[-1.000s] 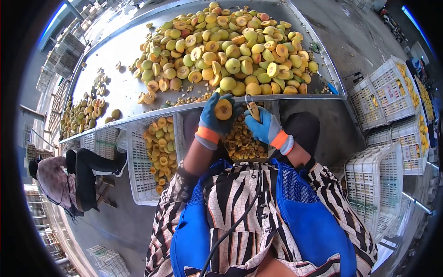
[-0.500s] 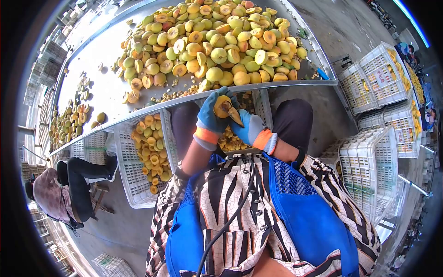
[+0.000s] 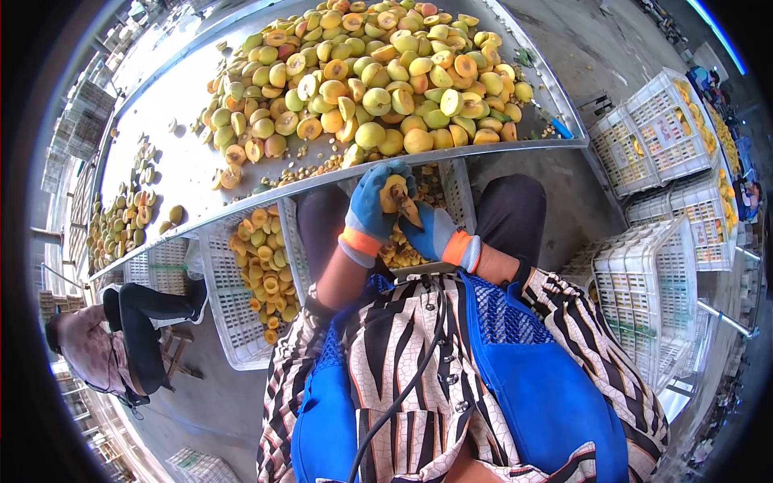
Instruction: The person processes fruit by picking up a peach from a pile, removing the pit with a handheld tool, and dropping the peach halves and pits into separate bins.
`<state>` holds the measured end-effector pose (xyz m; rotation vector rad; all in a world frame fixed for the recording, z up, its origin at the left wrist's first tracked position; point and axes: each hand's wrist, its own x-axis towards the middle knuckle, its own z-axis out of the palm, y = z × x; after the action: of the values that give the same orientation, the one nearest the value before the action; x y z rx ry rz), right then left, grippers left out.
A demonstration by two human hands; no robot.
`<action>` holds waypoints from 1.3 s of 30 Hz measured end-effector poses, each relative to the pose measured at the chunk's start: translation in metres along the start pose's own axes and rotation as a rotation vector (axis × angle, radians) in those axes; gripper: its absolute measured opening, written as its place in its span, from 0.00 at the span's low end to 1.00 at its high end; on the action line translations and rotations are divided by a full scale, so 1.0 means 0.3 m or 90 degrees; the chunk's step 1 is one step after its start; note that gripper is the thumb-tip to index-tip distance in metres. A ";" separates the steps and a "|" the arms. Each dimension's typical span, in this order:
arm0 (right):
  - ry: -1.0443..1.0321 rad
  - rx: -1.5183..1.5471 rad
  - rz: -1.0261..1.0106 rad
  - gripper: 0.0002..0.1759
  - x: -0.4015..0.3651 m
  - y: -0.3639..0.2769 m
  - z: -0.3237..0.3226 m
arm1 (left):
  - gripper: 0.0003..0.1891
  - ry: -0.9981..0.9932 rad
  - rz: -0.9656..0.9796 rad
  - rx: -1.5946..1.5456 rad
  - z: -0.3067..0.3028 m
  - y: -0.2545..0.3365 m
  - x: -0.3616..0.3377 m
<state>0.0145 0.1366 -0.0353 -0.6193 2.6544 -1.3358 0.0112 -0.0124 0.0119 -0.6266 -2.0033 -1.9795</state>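
Gloved in blue, my left hand [image 3: 369, 197] is closed round a yellow peach half [image 3: 391, 191], its cut face turned toward my right hand. My right hand [image 3: 428, 229], in a matching glove, grips a short pitting tool with a brownish, curved metal blade [image 3: 410, 212]. The tip of the blade is at the centre of the cut face, overlapping it. Both hands are just in front of the table's near edge, above a crate holding peach pieces [image 3: 403, 251] between my knees.
A metal-rimmed table [image 3: 282, 187] bears a large heap of halved peaches [image 3: 386, 88], loose pits [image 3: 310, 167] and a smaller pile at left [image 3: 121, 217]. A white crate of peach halves [image 3: 233, 338] stands left of my legs. More crates [image 3: 644, 290] stand right. A person [image 3: 97, 346] sits at far left.
The peach half has turned in my left hand, showing less of its cut face. My right hand and the tool have shifted slightly left, with the blade further over the fruit.
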 end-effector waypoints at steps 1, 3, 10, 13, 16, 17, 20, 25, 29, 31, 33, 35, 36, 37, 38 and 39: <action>0.001 0.002 0.002 0.16 -0.008 -0.022 -0.019 | 0.18 -0.039 -0.024 -0.012 -0.022 -0.008 0.002; -0.003 0.019 0.004 0.17 -0.019 -0.048 -0.043 | 0.20 0.019 -0.343 -0.401 -0.043 -0.001 0.029; -0.144 0.074 0.100 0.15 -0.002 -0.113 -0.065 | 0.22 0.279 -0.426 -0.460 0.025 -0.031 0.039; -0.224 0.141 0.107 0.15 -0.003 -0.147 -0.095 | 0.22 0.261 -0.423 -0.455 0.029 -0.015 0.041; -0.355 0.277 0.314 0.16 0.010 -0.204 -0.139 | 0.23 0.201 -0.416 -0.470 0.005 -0.061 0.032; -0.374 0.354 0.383 0.15 0.009 -0.218 -0.144 | 0.24 0.160 -0.387 -0.482 -0.002 -0.086 0.025; -0.452 0.520 0.405 0.14 0.003 -0.211 -0.181 | 0.25 0.099 -0.352 -0.554 0.005 -0.064 0.037; -0.553 0.643 0.433 0.15 0.017 -0.145 -0.174 | 0.24 0.114 -0.377 -0.599 0.029 -0.048 0.044; -0.425 0.413 0.335 0.14 0.004 -0.168 -0.168 | 0.22 0.096 -0.397 -0.651 0.047 -0.068 0.037; -0.471 0.546 0.351 0.11 -0.003 -0.143 -0.179 | 0.22 0.096 -0.411 -0.693 0.054 -0.049 0.043; -0.534 0.652 0.389 0.10 0.003 -0.109 -0.188 | 0.22 0.099 -0.428 -0.736 0.058 -0.046 0.040; -0.616 0.788 0.437 0.08 0.000 -0.077 -0.171 | 0.21 0.071 -0.437 -0.763 0.059 -0.059 0.037; -0.619 0.788 0.437 0.08 -0.002 -0.043 -0.157 | 0.21 0.073 -0.437 -0.762 0.063 -0.065 0.032; -0.687 0.872 0.454 0.07 -0.006 -0.007 -0.147 | 0.21 0.060 -0.439 -0.766 0.069 -0.069 0.024; -0.756 0.957 0.469 0.07 -0.010 0.024 -0.135 | 0.21 0.047 -0.441 -0.770 0.072 -0.072 0.016; -0.760 0.956 0.471 0.07 -0.010 0.035 -0.132 | 0.22 0.041 -0.448 -0.780 0.075 -0.072 0.015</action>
<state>0.0034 0.1730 -0.0198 -0.0482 0.4691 -1.4463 -0.0002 0.0107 -0.0059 0.0256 -0.7598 -3.5119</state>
